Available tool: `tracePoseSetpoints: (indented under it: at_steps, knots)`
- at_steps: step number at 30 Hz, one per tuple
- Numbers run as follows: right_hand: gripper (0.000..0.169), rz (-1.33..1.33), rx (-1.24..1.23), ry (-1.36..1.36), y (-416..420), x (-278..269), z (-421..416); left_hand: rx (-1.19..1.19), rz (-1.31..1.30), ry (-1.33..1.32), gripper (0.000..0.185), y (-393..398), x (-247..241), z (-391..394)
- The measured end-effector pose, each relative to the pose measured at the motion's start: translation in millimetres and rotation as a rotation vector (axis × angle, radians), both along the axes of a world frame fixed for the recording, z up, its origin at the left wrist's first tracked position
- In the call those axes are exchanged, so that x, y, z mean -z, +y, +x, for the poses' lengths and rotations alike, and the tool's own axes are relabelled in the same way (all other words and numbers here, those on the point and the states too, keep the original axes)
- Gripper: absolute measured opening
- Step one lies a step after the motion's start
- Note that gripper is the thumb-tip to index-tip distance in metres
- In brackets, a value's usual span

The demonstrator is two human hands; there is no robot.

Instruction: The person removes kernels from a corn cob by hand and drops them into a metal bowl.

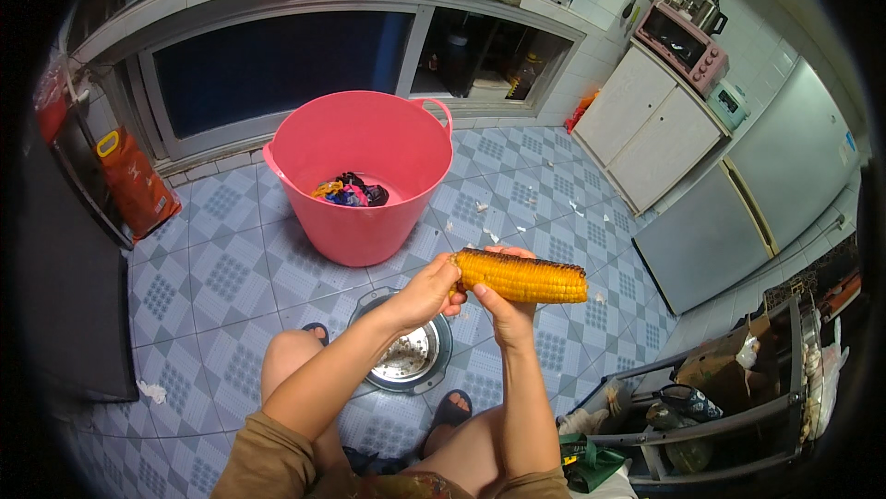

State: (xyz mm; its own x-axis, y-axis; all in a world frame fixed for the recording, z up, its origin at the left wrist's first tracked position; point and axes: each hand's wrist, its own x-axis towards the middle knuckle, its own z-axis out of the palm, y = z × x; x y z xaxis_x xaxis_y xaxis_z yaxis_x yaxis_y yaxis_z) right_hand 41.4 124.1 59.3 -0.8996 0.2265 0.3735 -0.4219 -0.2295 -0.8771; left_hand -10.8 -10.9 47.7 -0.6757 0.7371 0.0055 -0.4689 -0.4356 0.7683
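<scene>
A roasted corn cob with yellow kernels and a charred dark strip along its top lies nearly level between my two hands. My left hand grips its left end, fingertips and thumb at the tip. Around the middle, my right hand holds the cob from below, thumb on the near side and fingers behind. Below my forearms, between my feet, a steel bowl sits inside a grey-green basin on the floor. Small dark bits lie in the bowl, and my left arm hides part of it.
A pink two-handled tub with colourful cloth inside stands ahead. White scraps litter the tiled floor. A metal rack is at right, near the fridge. An orange bag leans at left.
</scene>
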Motion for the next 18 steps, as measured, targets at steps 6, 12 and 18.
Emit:
tracePoseSetpoints:
  at_steps: [6,12,18]
  knots:
    - [0.059,0.151,0.041,0.063,-0.9,1.2,-1.3,0.079,0.006,0.124,0.020,-0.6,-10.1,-2.8]
    - [0.059,0.174,0.092,0.050,-0.7,0.8,-3.1,-0.019,-0.045,-0.085,0.019,0.8,-12.6,-1.9]
    - [0.056,-0.115,-0.019,-0.079,6.6,-4.7,0.1,0.190,0.165,-0.265,0.016,-8.5,-9.3,-11.5]
